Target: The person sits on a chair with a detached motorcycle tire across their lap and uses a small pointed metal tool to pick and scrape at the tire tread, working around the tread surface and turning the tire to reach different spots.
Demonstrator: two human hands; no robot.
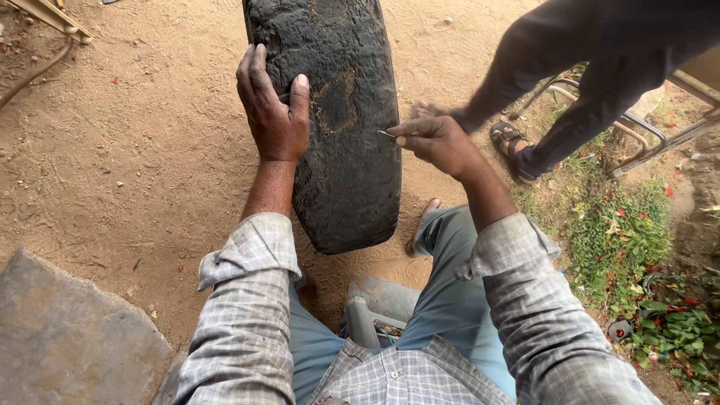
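Gripping the worn black tyre (341, 127) standing on the sandy ground (135, 165), your left hand (274, 112) lies spread over its left edge, fingers on the tread. Your right hand (435, 142), at the tyre's right edge, pinches a thin metal tool (386, 134) against the rubber. Another person's sandalled foot (510, 146) stands at far right.

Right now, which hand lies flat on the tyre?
The left hand, palm down on the worn black tyre; the right hand pinches a thin metal tool instead.
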